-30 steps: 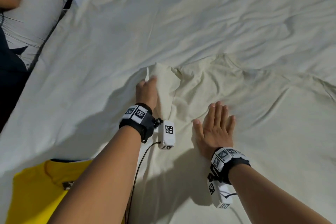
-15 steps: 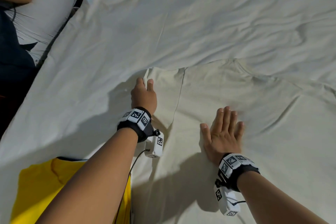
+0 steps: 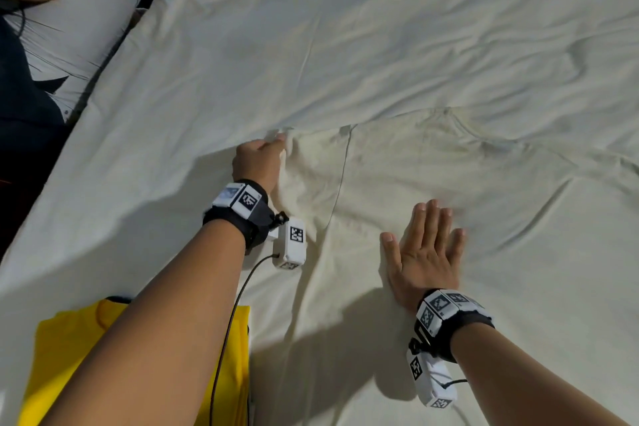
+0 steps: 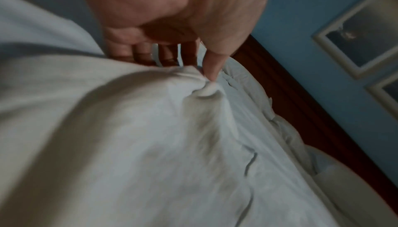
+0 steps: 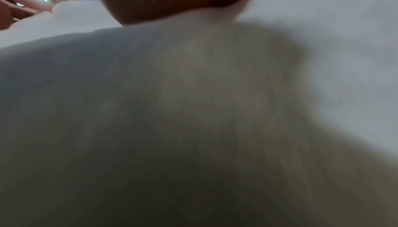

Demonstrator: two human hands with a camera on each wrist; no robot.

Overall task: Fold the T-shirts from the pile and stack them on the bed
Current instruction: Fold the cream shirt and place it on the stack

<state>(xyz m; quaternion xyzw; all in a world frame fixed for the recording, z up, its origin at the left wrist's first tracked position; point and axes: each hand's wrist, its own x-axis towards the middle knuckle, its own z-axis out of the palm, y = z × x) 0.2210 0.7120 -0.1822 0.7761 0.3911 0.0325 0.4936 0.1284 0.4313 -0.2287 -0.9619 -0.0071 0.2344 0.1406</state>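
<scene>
I'm pinching the cream T-shirt [image 3: 397, 183] edge with my left hand [image 3: 257, 162] | right hand [image 3: 423, 252] pressing flat, fingers spread, on the shirt body | shirt lying mid-bed [image 3: 380, 28], stretching rightward from the pinched hand | yellow shirt [image 3: 62, 356] near edge.

You're working with one T-shirt [image 3: 432, 183] lying spread on the bed [image 3: 380, 28] ahead of you, your left hand [image 3: 257, 162] sitting at its far left corner, your right hand [image 3: 423, 252] resting on its middle, and another folded T-shirt [image 3: 58, 356] sitting near-left.
</scene>
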